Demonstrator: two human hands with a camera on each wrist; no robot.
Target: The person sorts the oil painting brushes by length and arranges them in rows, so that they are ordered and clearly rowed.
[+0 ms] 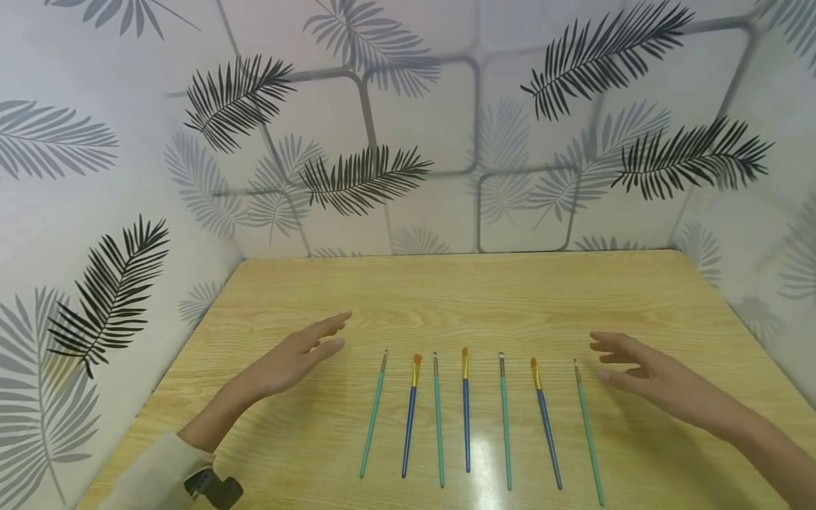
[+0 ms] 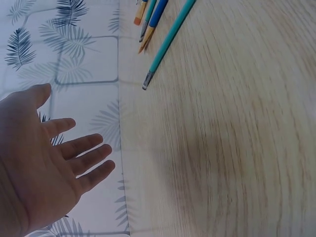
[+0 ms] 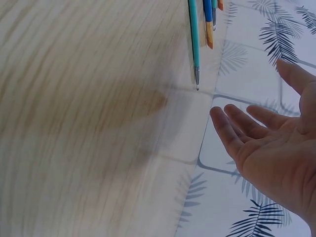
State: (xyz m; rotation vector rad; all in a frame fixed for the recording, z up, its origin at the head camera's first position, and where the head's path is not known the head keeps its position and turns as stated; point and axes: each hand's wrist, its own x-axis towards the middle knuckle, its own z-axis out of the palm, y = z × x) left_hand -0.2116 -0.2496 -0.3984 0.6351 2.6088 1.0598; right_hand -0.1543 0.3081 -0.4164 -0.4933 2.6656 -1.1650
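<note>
Several slim paintbrushes lie in a spaced row on the wooden table, bristles toward the back wall, green handles alternating with blue ones. The leftmost is a green paintbrush (image 1: 372, 418); a blue paintbrush (image 1: 409, 425) lies beside it. In the middle is a blue paintbrush (image 1: 467, 418) with wide orange bristles. A green paintbrush (image 1: 589, 439) ends the row at the right. My left hand (image 1: 287, 365) hovers left of the row, fingers extended, holding nothing. Over the table to the right, my right hand (image 1: 656, 382) is also empty, its fingertips near the rightmost brush's tip.
The wooden table (image 1: 446, 297) meets a wall (image 1: 421, 212) papered with leaf and rounded-square patterns at its back edge. More papered wall (image 1: 38, 248) runs along the left side. A dark watch (image 1: 213, 489) sits at the left sleeve's cuff.
</note>
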